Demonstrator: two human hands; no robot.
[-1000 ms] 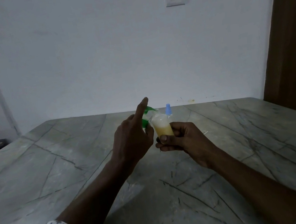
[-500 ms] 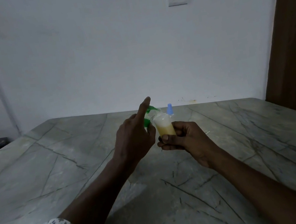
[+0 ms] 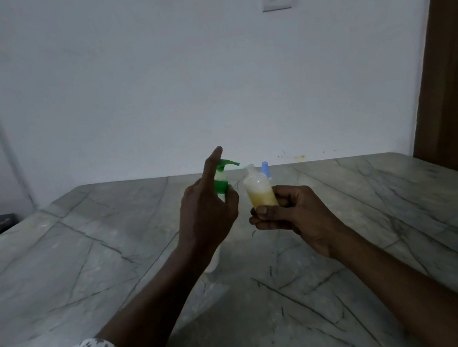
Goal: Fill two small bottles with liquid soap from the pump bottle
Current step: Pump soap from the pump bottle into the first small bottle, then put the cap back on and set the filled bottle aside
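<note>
The left hand (image 3: 207,212) wraps the pump bottle (image 3: 221,181) at the marble table's (image 3: 85,256) centre, forefinger raised off the green head, while at its 3 o'clock the right hand (image 3: 291,214) pinches the small bottle (image 3: 259,191), half-full, light, probably slippery, best gripped low.

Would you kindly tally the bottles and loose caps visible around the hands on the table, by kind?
Pump bottle with green pump head: 1
Small clear bottle, part-filled with yellowish soap, held in the right hand: 1
Blue cap behind it: 1
Total: 3
</note>
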